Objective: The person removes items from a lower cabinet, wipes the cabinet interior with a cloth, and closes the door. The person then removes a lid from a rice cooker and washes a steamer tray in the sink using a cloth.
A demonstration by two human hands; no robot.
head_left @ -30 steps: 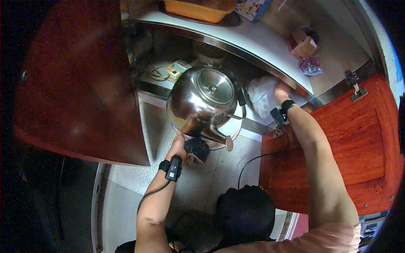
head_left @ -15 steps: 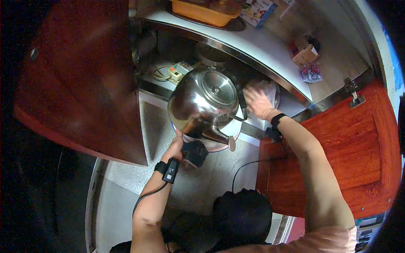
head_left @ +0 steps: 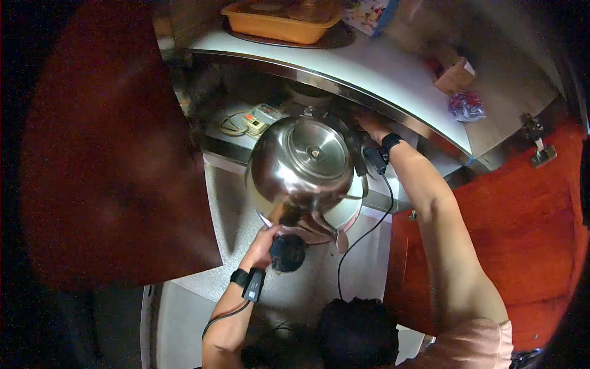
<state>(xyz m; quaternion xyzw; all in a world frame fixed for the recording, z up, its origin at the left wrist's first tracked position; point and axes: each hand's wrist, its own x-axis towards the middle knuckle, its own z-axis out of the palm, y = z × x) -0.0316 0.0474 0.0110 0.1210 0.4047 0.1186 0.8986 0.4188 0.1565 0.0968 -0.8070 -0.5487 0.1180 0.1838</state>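
A large shiny metal kettle (head_left: 295, 160) with a black handle and a spout stands on a round pale plate (head_left: 344, 214) at the cabinet's opening. My left hand (head_left: 264, 246) is closed at the plate's near left edge, beside a round dark object (head_left: 287, 253). What its fingers hold is partly hidden. Behind and right of the kettle, my right hand (head_left: 373, 126) reaches into the dark lower compartment; its fingers are too dim to make out.
A power strip with a coiled cord (head_left: 255, 123) lies left of the kettle. Above are an orange tray (head_left: 276, 26), a small carton (head_left: 455, 75) and a plastic packet (head_left: 466, 107). Red cabinet doors (head_left: 491, 246) stand open on both sides.
My right hand has moved left and deeper into the compartment, and the white bag there is no longer visible. The view has shifted, with the kettle and my left hand lower in it.
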